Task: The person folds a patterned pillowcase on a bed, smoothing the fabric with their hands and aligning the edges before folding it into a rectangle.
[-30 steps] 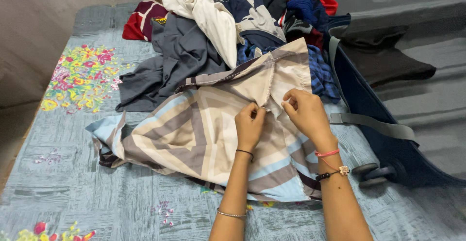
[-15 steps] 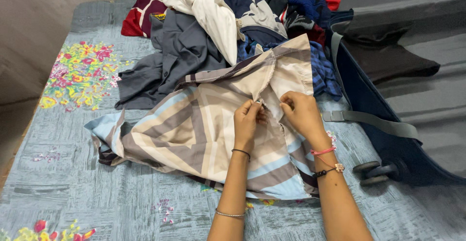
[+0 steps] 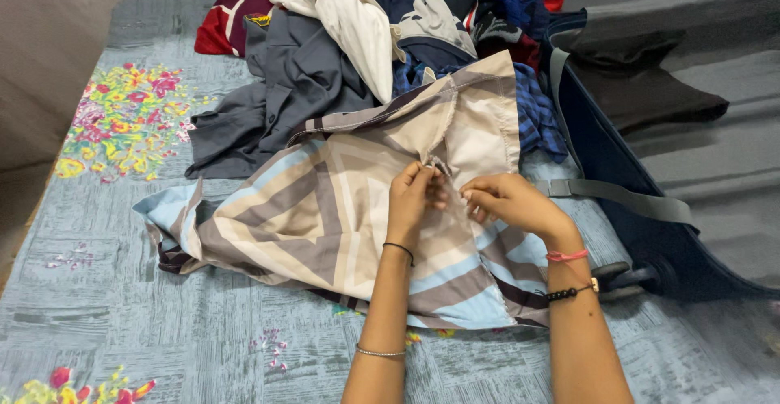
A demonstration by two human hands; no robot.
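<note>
On the bed (image 3: pixel 122 306), both the left hand (image 3: pixel 414 197) and right hand (image 3: pixel 508 201) pinched a striped cloth's (image 3: pixel 325 209) seam, fingertips partly hidden; the clothes pile (image 3: pixel 366 38) ran off-frame.

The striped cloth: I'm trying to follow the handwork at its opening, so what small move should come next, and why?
Probably pull the two edges gently apart. The left hand and right hand each pinch the striped cloth at its frayed slit, fingertips close together, so the opening stays bunched and hard to see. The rest of the cloth lies slack on the bed, with room to spread.
</note>
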